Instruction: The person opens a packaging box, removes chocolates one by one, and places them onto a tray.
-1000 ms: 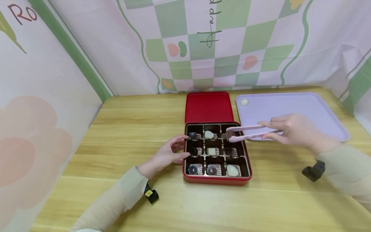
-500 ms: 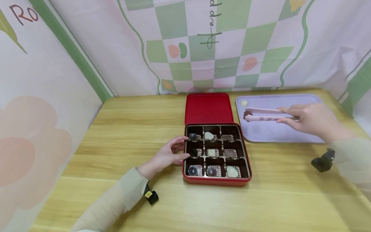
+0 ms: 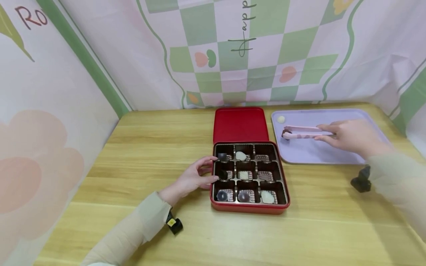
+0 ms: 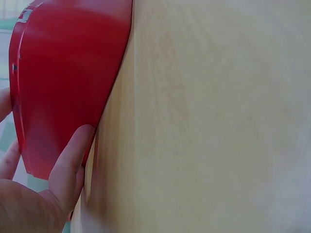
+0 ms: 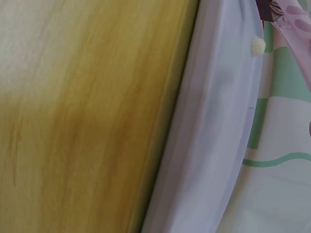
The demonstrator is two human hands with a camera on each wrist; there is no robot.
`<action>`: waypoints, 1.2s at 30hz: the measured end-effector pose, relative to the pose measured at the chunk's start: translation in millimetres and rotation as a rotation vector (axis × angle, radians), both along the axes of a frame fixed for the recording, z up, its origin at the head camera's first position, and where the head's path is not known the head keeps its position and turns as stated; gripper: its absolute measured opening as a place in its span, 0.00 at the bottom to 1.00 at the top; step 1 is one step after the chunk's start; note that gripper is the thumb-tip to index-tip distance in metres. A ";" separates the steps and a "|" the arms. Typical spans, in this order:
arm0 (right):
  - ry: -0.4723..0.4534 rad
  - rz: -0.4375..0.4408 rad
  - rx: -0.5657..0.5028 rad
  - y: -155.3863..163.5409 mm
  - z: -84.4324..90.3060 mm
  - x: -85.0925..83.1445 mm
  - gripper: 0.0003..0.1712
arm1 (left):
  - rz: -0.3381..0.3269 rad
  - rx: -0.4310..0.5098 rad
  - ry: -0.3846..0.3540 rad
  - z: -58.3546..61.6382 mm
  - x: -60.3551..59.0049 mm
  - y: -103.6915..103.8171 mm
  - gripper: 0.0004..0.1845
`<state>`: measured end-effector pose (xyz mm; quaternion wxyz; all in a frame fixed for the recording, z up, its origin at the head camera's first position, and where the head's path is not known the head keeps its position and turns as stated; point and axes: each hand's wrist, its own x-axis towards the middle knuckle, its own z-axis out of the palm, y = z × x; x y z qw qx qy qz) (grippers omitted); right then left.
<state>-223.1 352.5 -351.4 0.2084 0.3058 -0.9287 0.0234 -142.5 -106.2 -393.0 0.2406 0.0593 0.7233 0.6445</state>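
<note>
A pair of pale pink tongs (image 3: pixel 304 132) with darker pink spots is gripped by the right hand (image 3: pixel 349 136), fingers and thumb curled round the back end. A small dark brown chocolate (image 3: pixel 285 133) is pinched at the tips of the tongs, held over the lavender tray (image 3: pixel 332 155). The tray is set just right of the red chocolate box (image 3: pixel 249 207) and slightly further back. One little cream-white chocolate (image 3: pixel 281 119) is already lying on the tray, at the back corner nearest the box, just behind the pinched dark piece.

The box is a red tin with a glossy brown insert split into nine compartments. Pale pieces, dark pieces and a couple of shiny round ones can be made out in there; two compartments in the right-hand column look emptied, with only ribbed liners showing. A flat red lid (image 3: pixel 240 124) is lying right behind the box, touching its back edge.

The box's left side is steadied by the left hand (image 3: pixel 193 177), thumb and loosely curled fingers pressed against the red wall, as seen close up in the left wrist view (image 4: pixel 68 165). Everything is sitting on a light wooden table (image 3: pixel 149 147).
</note>
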 end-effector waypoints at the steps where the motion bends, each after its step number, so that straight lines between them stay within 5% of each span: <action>1: 0.004 0.004 0.002 -0.3 -1.4 -0.8 0.28 | -0.002 0.000 0.000 -0.1 0.0 0.0 0.34; 17: -0.068 -0.060 -0.024 -0.2 -12.0 -1.2 0.29 | -0.009 0.016 0.003 -1.2 -0.1 -0.3 0.33; 28: -0.050 -0.112 -0.058 3.6 9.1 4.5 0.30 | 0.001 0.009 0.006 -1.3 -1.0 0.1 0.33; 36: -0.010 -0.060 -0.044 -5.3 18.5 12.8 0.30 | 0.002 0.005 0.003 -1.1 -0.2 0.4 0.34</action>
